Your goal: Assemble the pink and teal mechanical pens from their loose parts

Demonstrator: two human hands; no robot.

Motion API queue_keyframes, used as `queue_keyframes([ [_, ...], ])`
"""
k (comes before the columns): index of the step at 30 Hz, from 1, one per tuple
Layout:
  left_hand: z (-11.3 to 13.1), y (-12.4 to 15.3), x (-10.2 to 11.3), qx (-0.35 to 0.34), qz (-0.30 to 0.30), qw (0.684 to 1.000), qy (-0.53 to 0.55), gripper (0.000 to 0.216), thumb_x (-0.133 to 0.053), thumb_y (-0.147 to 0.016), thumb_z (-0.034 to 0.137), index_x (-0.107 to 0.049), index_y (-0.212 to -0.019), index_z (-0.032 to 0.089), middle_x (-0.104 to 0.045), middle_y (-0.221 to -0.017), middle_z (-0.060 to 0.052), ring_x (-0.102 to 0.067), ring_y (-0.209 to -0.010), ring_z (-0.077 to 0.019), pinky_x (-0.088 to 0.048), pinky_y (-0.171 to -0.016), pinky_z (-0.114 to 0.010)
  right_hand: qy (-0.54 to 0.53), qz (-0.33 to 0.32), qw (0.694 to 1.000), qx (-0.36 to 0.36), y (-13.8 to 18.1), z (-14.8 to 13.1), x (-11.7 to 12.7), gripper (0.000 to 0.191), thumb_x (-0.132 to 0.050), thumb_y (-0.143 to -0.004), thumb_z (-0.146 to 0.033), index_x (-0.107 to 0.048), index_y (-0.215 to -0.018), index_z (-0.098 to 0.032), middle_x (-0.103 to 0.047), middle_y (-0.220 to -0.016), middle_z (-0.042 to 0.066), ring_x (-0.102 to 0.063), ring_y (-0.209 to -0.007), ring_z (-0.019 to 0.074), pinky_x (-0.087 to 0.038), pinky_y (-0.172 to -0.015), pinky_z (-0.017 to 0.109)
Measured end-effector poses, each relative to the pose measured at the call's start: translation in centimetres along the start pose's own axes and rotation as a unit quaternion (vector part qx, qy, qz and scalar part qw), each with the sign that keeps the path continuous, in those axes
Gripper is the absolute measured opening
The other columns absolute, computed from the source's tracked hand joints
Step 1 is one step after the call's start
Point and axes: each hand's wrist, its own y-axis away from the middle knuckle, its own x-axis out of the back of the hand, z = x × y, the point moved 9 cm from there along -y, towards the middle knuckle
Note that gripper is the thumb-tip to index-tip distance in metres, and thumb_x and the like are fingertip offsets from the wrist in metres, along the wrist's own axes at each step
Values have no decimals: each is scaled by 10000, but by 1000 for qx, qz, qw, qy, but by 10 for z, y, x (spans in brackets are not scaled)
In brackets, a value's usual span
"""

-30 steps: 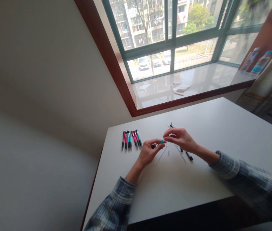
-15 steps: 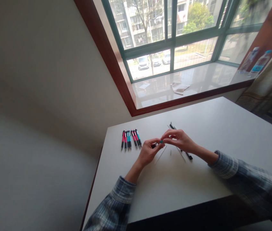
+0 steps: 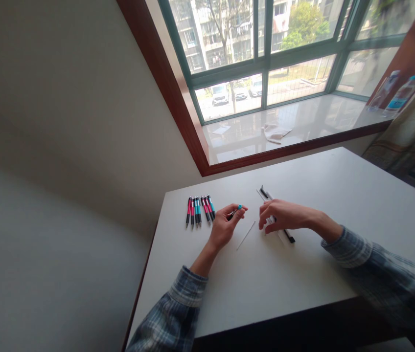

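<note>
On the table (image 3: pixel 303 274), the left hand (image 3: pixel 224 227) grips a pen barrel (image 3: pixel 236 211).

Row of pens (image 3: pixel 200 211): pink and teal barrels, black ends. Held pen piece (image 3: pixel 237 209): teal and black. Tabletop (image 3: pixel 303 274): plain white. Sleeves (image 3: pixel 178 313): blue-grey plaid.

I see a row of pink and teal pens (image 3: pixel 199 211) lying side by side near the far left corner of the white table (image 3: pixel 266 288). Beyond it, a crumpled cloth (image 3: pixel 275 132) lies on the glossy windowsill (image 3: pixel 313 117), and two bottles (image 3: pixel 394 94) stand at its right end.
</note>
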Motion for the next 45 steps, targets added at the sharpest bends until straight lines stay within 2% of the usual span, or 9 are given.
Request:
queue_keyframes([
  [5,5,2,0,-17,-4,999,-36,392,-664,-930,514,-782,-999,147,-758,-932,-82,-646,-780,-165,-507,-699,-259,5,-8,1000,12,-3,-4,-10,74,-777,-855,-201,-828,-859,-255,-749,-816,13,-666,-803,189,-472,-807,299],
  [13,16,4,-1,-52,-12,990,-127,353,-604,-978,477,-766,-998,164,-760,-955,-57,-652,-808,-168,-498,-740,-263,4,31,999,15,-10,-14,-23,100,-713,-939,-261,-810,-921,-249,-751,-900,33,-681,-886,198,-488,-845,303],
  [20,19,5,-3,-58,-13,990,-128,342,-606,-981,466,-770,-1019,169,-769,-990,-65,-679,-884,-187,-510,-788,-270,33,121,992,-14,-10,3,-6,109,-716,-949,-292,-808,-995,-256,-744,-936,51,-682,-850,204,-495,-811,320],
  [29,19,4,4,-56,9,991,-122,350,-605,-978,477,-768,-998,167,-765,-956,-57,-658,-822,-173,-498,-753,-263,51,108,993,-5,-14,6,-14,109,-686,-959,-244,-771,-897,-216,-726,-969,85,-649,-941,238,-499,-863,361],
  [33,18,3,9,-66,24,985,-161,359,-601,-977,493,-770,-1005,177,-769,-981,-60,-637,-770,-165,-474,-700,-261,54,146,987,-29,-11,11,0,118,-620,-1000,-252,-722,-961,-207,-724,-956,96,-631,-939,250,-504,-825,368],
  [37,17,2,12,-84,31,971,-224,341,-589,-987,482,-768,-1006,192,-764,-984,-65,-634,-789,-169,-455,-720,-266,56,203,976,-56,-5,15,20,167,-546,-1036,-268,-688,-973,-206,-724,-927,95,-610,-914,256,-502,-796,381],
  [42,15,1,12,-81,28,955,-283,339,-568,-996,480,-734,-934,191,-723,-898,-46,-595,-746,-159,-403,-680,-262,73,239,967,-54,-1,11,33,137,-559,-1018,-259,-679,-970,-211,-721,-986,123,-580,-1048,311,-508,-894,460],
  [45,13,1,15,-66,40,963,-260,367,-577,-981,513,-705,-865,189,-676,-796,-21,-552,-686,-147,-373,-633,-254,55,288,955,-53,3,9,42,110,-610,-994,-298,-678,-1028,-219,-720,-1084,125,-581,-1111,319,-502,-961,498],
])
